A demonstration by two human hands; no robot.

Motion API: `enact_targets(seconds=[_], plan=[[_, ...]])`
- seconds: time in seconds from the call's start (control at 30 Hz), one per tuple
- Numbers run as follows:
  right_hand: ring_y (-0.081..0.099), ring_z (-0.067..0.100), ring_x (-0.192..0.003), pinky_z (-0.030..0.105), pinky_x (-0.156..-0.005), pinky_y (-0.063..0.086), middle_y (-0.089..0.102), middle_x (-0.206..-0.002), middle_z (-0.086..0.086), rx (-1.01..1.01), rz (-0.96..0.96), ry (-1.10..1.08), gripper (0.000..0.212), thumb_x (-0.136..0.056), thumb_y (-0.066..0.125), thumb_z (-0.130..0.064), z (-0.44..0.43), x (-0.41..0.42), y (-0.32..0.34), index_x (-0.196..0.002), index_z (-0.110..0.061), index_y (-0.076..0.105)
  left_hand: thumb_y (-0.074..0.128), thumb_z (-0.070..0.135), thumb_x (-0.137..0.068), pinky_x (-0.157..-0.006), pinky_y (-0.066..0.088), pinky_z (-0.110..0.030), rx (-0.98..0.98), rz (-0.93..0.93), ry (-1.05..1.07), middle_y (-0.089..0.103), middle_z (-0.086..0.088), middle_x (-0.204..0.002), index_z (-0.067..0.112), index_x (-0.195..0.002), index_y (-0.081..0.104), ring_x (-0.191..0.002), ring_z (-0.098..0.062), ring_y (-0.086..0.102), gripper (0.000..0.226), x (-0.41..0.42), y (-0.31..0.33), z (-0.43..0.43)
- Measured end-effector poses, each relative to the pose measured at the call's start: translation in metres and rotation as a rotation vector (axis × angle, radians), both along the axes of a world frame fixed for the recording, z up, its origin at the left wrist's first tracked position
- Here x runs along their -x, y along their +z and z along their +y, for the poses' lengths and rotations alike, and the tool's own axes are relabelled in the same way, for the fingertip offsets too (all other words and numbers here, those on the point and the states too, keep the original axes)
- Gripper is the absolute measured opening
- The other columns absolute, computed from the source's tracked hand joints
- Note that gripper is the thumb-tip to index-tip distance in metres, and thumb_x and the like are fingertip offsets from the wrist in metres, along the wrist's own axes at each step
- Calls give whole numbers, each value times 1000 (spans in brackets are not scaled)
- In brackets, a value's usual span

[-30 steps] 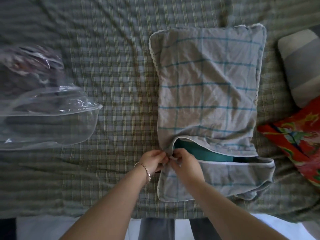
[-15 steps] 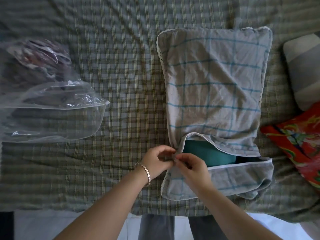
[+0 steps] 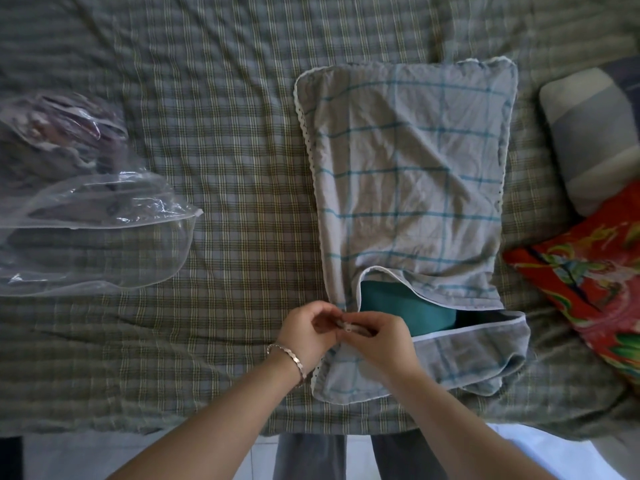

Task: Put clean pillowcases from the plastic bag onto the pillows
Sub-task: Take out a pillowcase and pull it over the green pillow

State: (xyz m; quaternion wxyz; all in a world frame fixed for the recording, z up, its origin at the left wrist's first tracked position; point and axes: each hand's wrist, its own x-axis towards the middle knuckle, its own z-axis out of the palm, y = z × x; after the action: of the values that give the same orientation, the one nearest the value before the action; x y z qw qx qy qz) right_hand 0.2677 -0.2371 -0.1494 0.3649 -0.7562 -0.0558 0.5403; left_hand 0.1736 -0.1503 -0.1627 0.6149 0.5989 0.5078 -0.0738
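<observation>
A grey pillowcase with teal check lines (image 3: 405, 174) lies on the bed and covers a teal pillow (image 3: 405, 308), which shows through the open slit near the front edge. My left hand (image 3: 306, 329) and my right hand (image 3: 377, 336) meet at the left end of that slit and pinch the pillowcase's white edge between their fingertips. A clear plastic bag (image 3: 86, 209) with folded dark fabric inside lies at the left of the bed.
A green-checked sheet (image 3: 207, 98) covers the bed. At the right lie a grey and white striped pillow (image 3: 595, 133) and a red floral pillow (image 3: 588, 282). The bed's front edge and my legs are just below my arms.
Both hands stay at the left end of the slit; the fingers have shifted slightly on the edge. The slit has opened a little wider, showing more teal pillow.
</observation>
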Motion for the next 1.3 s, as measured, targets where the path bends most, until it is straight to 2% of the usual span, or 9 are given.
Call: enact_targets(seconds=[0.17, 0.33, 0.47, 0.63, 0.73, 0.83, 0.97, 1.1, 1.3], plan=[[63, 1, -76, 13, -72, 51, 67, -79, -11, 0, -1, -92, 12, -83, 67, -5, -5, -4, 4, -91, -11, 74, 70, 0, -72, -70, 48, -8, -174, 15, -192, 61, 14, -77, 15, -88, 69, -73, 0, 60, 21, -4, 1, -2], [52, -4, -75, -4, -65, 37, 57, -86, -9, 58, -267, 11, 16, -88, 60, -7, -10, -6, 6, -96, -11, 74, 69, 10, -77, -73, 47, -10, -328, 9, -262, 60, 7, -85, 8, -93, 68, -75, -4, 57, 16, -14, 3, -15], [56, 2, -72, 4, -65, 43, 65, -79, -5, 36, -361, 10, 12, -81, 67, -6, -11, -8, 10, -85, -14, 76, 66, 15, -78, -68, 45, -19, -451, 86, -319, 63, -1, -85, 7, -86, 66, -73, -11, 56, 11, -17, 4, -19], [59, 4, -69, 13, -65, 45, 68, -78, -8, 184, -337, -225, 18, -81, 64, -5, -16, -22, 6, -81, -20, 74, 49, 24, -65, -48, 32, -22, -763, 25, -493, 56, 0, -59, 11, -61, 58, -57, -11, 48, 16, -6, 9, 6], [59, 9, -65, 22, -60, 45, 69, -75, -3, 315, -261, -506, 17, -83, 62, -5, -42, -55, 1, -79, -21, 69, 68, 11, -68, -41, 28, -16, -691, 312, -379, 53, 4, -63, 12, -64, 59, -56, -15, 50, 10, 28, 7, 24], [57, 0, -62, 14, -57, 42, 64, -66, -12, 259, -283, -434, 20, -82, 65, -5, -59, -72, 9, -71, -23, 68, 72, 9, -69, -69, 48, -33, -713, 562, -428, 56, -6, -94, 11, -81, 66, -92, -29, 54, 14, 36, 6, 21], [60, -6, -64, 5, -57, 43, 65, -60, -22, 88, -341, -268, 23, -76, 69, -1, -65, -71, 28, -67, -22, 69, 79, 31, -57, -67, 55, -31, -824, 46, -774, 60, -7, -101, 16, -104, 58, -84, -24, 63, 54, -23, 5, -30], [62, 8, -69, 20, -65, 50, 68, -69, -19, 7, -391, -165, 33, -72, 74, 1, -81, -81, 41, -63, -30, 66, 42, 35, -76, -37, 46, -25, -704, -140, -863, 56, -3, -73, 22, -86, 41, -53, -26, 59, 17, -82, 8, -68], [55, 19, -61, 25, -55, 42, 65, -67, -1, 354, -283, -362, 17, -78, 69, -3, -123, -153, 14, -69, -16, 68, 49, 14, -74, -43, 46, -21, -840, -415, -840, 59, 2, -77, 20, -85, 50, -58, -17, 58, 13, -84, 10, -44]])
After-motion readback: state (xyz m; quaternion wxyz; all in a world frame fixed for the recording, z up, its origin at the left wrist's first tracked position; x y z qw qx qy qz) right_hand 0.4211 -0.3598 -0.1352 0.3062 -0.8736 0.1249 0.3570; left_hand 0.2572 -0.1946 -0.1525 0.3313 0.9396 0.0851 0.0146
